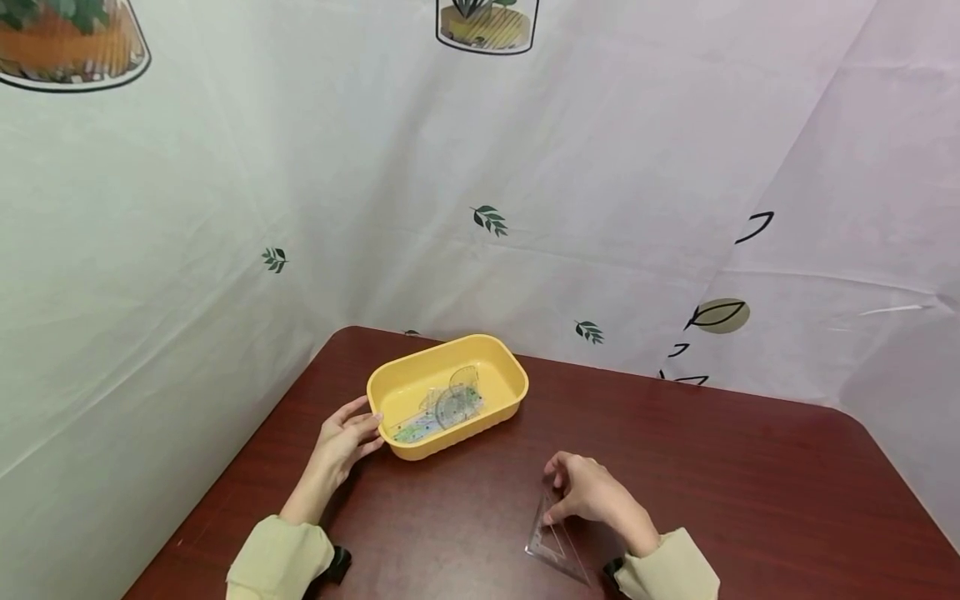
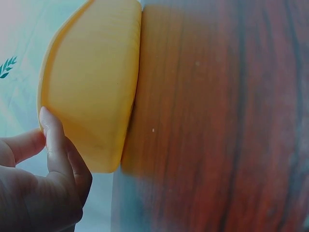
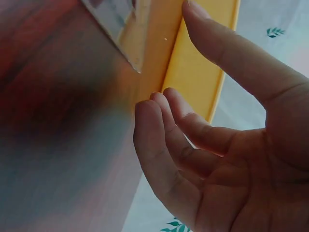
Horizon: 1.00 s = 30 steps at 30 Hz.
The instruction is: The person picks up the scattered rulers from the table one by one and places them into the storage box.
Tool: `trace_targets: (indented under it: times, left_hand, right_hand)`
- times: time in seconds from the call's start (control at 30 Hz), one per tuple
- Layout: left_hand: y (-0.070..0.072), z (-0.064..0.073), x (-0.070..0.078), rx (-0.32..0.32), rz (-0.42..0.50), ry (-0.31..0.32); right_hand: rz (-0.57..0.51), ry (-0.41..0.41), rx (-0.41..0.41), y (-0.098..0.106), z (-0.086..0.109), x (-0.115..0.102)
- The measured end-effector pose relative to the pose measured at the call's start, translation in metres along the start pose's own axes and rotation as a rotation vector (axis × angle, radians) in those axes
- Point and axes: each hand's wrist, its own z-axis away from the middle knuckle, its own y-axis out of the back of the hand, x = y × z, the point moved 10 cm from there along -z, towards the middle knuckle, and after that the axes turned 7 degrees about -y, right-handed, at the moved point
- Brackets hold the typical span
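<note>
A yellow plastic tray (image 1: 405, 450) stands toward the back left of the table, with clear drawing tools (image 1: 453, 408) inside, among them what look like protractors. My left hand (image 1: 341, 442) pinches the tray's near-left rim between thumb and fingers; the left wrist view shows this hand (image 2: 43, 183) at the edge of the tray (image 2: 91, 82). In front of my right hand (image 1: 596, 496) is a clear set square (image 1: 551, 542). The right wrist view has the thumb and fingers of this hand (image 3: 231, 140) spread apart, with the set square's corner (image 3: 128, 48) beyond them.
The dark red-brown wooden table (image 1: 712, 483) has rounded back corners. White cloth (image 1: 600, 183) printed with leaves hangs behind it and along the left side. Dark straps (image 1: 339, 565) show at both sleeve cuffs.
</note>
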Motion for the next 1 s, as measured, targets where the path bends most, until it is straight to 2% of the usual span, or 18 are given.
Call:
trace_targets:
  times: [0.2, 0.4, 0.77, 1.0]
  left_hand:
    - [0.0, -0.002, -0.001, 0.0, 0.0, -0.001]
    - [0.0, -0.003, -0.002, -0.007, 0.008, 0.001]
    - [0.001, -0.004, -0.002, -0.002, 0.007, 0.001]
    - [0.001, -0.003, -0.002, 0.0, 0.008, 0.003]
  right_hand:
    - [0.058, -0.015, -0.027, -0.01, 0.004, 0.005]
    - [0.11, -0.012, 0.0, -0.014, 0.005, 0.005]
    - [0.097, -0.007, -0.028, -0.02, 0.002, 0.006]
    - [0.105, -0.06, 0.0, -0.019, 0.004, 0.009]
